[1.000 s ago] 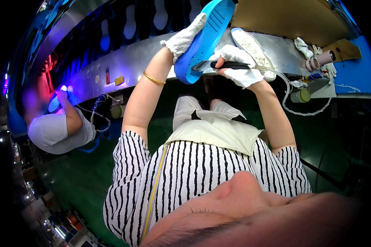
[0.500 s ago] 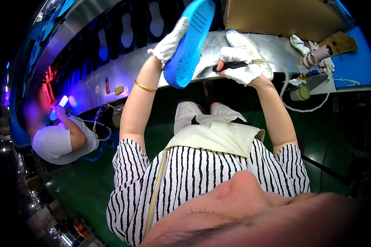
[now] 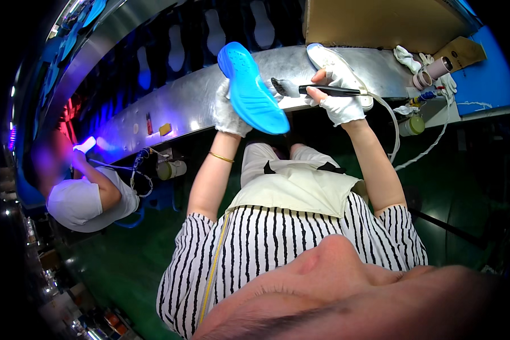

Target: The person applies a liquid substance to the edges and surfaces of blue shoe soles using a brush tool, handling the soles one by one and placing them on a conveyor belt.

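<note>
Metal bench (image 3: 181, 107) across the work area. Blue shoe sole (image 3: 252, 90) slants above its near edge. White shoe (image 3: 324, 55) lies on the bench, partly behind the gloved right hand (image 3: 340, 102). Gloved left hand (image 3: 226, 113) supports the sole from behind; finger curl hidden, can't tell. Right fingers pinch a black-handled brush (image 3: 331, 90), bristles near the sole, seemingly apart.

Single fisheye view from the person's head (image 3: 334, 292), facing steeply down: striped shirt (image 3: 283, 241) close below; left hand (image 3: 226, 113), right hand (image 3: 341, 97) and metal worktop (image 3: 187, 96) farther off, its edge bowed by the lens
</note>
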A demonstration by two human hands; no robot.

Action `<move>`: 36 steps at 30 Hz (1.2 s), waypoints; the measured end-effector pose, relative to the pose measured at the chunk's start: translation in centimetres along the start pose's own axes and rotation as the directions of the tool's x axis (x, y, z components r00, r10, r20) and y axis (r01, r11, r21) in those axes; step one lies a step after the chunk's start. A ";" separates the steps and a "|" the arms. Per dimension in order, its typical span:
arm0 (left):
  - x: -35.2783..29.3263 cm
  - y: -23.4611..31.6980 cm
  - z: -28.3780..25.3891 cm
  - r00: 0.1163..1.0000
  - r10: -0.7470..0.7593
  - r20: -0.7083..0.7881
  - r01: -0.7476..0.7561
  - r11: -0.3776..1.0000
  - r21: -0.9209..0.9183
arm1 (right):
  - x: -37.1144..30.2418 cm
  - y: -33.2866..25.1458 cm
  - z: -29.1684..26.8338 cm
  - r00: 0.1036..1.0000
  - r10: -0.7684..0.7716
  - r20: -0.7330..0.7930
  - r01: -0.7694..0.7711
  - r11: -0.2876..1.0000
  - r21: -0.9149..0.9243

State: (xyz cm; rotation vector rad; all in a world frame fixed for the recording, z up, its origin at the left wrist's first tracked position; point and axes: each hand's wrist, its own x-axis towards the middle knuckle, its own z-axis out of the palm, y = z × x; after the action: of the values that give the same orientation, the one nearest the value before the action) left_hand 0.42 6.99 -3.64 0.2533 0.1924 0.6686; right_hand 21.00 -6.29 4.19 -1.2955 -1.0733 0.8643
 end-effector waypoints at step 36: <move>0.2 -4.4 5.8 0.985 0.171 -0.014 -0.165 0.966 0.198 | -2.4 -1.0 3.0 0.860 -0.452 0.235 0.504 0.824 -0.260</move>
State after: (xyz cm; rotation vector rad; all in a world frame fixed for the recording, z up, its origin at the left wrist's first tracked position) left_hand 4.61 2.80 0.53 0.4525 0.2687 0.8236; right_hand 17.31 -7.70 4.79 -1.1366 -1.6364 0.4264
